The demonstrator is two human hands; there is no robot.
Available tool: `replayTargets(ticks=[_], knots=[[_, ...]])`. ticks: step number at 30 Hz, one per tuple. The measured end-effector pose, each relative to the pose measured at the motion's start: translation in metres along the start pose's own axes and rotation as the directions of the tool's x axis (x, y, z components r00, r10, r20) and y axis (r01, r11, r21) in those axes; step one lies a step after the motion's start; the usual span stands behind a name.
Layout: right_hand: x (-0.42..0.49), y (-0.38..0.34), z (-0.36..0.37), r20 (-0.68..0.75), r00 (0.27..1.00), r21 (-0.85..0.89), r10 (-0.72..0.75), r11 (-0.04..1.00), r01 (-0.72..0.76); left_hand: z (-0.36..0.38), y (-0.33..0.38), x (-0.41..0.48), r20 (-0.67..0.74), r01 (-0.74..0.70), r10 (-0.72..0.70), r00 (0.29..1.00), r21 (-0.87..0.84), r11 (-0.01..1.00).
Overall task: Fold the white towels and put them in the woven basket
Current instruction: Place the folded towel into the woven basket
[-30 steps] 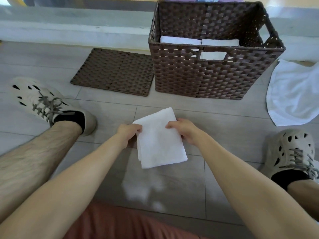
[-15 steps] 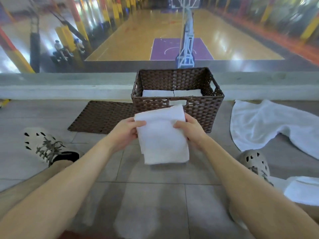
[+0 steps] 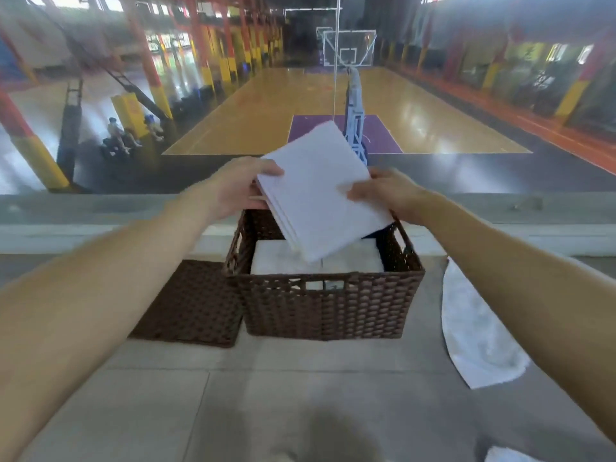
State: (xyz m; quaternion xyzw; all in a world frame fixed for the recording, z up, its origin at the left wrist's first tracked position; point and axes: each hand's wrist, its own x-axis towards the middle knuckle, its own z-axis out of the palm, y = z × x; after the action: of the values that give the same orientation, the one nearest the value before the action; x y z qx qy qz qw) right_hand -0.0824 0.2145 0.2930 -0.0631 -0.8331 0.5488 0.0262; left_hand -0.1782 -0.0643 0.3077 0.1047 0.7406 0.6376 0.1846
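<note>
While two folded towels (image 3: 280,261) are seen in the head view already laid in the woven basket (image 3: 326,308), a third folded towel (image 3: 320,195) is held tilted just above its opening, gripped at either edge by the left hand (image 3: 236,190) and right hand (image 3: 388,195); an unfolded towel (image 3: 473,341) is left on the floor beside it.

White folded towel (image 3: 318,191), dark brown woven basket (image 3: 330,308), grey floor (image 3: 233,411)

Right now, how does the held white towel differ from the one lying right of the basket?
The folded white towel is a layered rectangle, held above the brown woven basket by the left hand and right hand. The loose white towel lies spread, unfolded, untouched on the floor. Both are white cloth.
</note>
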Motion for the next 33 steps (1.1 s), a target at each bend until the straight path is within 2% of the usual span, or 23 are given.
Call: replayTargets(ticks=[2, 4, 6, 8, 10, 12, 17, 19, 21, 24, 26, 31, 33], knots=[[0.041, -0.023, -0.017, 0.047, 0.998, -0.149, -0.039, 0.988, 0.045, -0.015, 0.018, 0.026, 0.134, 0.024, -0.035, 0.99, 0.088, 0.996], [0.075, -0.037, -0.027, 0.065, 0.997, -0.162, -0.041, 0.985, 0.051, -0.026, 0.028, 0.049, 0.166, 0.013, -0.045, 0.985, 0.187, 0.982], [0.1, -0.031, -0.03, 0.054, 0.999, 0.084, 0.006, 0.996, -0.01, -0.032, 0.022, 0.069, 0.124, 0.008, -0.029, 0.992, 0.17, 0.985], [0.112, 0.004, -0.024, 0.123, 0.988, 0.372, 0.097, 0.918, -0.136, -0.034, 0.0, 0.083, 0.057, 0.038, -0.041, 0.998, 0.046, 0.998], [0.112, 0.05, -0.004, 0.235, 0.945, 0.485, 0.229, 0.815, -0.318, -0.032, -0.035, 0.091, -0.033, 0.098, -0.099, 0.995, -0.034, 0.995], [0.118, 0.091, 0.023, 0.256, 0.915, 0.473, 0.312, 0.785, -0.4, -0.026, -0.077, 0.095, -0.086, 0.18, -0.181, 0.98, -0.016, 0.984], [0.147, 0.147, 0.065, 0.09, 0.902, 0.134, 0.422, 0.892, -0.431, -0.015, -0.162, 0.105, -0.044, 0.375, -0.373, 0.927, 0.152, 0.914], [0.15, 0.156, 0.058, 0.075, 0.888, 0.001, 0.454, 0.89, -0.455, -0.005, -0.175, 0.109, 0.015, 0.42, -0.426, 0.904, 0.137, 0.897], [0.153, 0.159, 0.044, -0.004, 0.892, -0.134, 0.452, 0.884, -0.449, 0.013, -0.18, 0.116, 0.078, 0.446, -0.456, 0.886, 0.118, 0.887], [0.154, 0.157, 0.025, -0.138, 0.891, -0.379, 0.432, 0.808, -0.451, 0.044, -0.185, 0.133, 0.146, 0.462, -0.478, 0.866, 0.131, 0.877], [0.154, 0.16, 0.017, -0.199, 0.888, -0.473, 0.415, 0.753, -0.458, 0.062, -0.188, 0.147, 0.169, 0.465, -0.481, 0.86, 0.13, 0.876], [0.144, 0.178, 0.012, -0.156, 0.889, -0.624, 0.43, 0.655, -0.427, 0.09, -0.198, 0.171, 0.202, 0.472, -0.499, 0.843, 0.166, 0.866], [0.141, 0.188, 0.018, -0.13, 0.887, -0.741, 0.443, 0.551, -0.384, 0.097, -0.205, 0.175, 0.164, 0.466, -0.507, 0.846, 0.232, 0.854]])
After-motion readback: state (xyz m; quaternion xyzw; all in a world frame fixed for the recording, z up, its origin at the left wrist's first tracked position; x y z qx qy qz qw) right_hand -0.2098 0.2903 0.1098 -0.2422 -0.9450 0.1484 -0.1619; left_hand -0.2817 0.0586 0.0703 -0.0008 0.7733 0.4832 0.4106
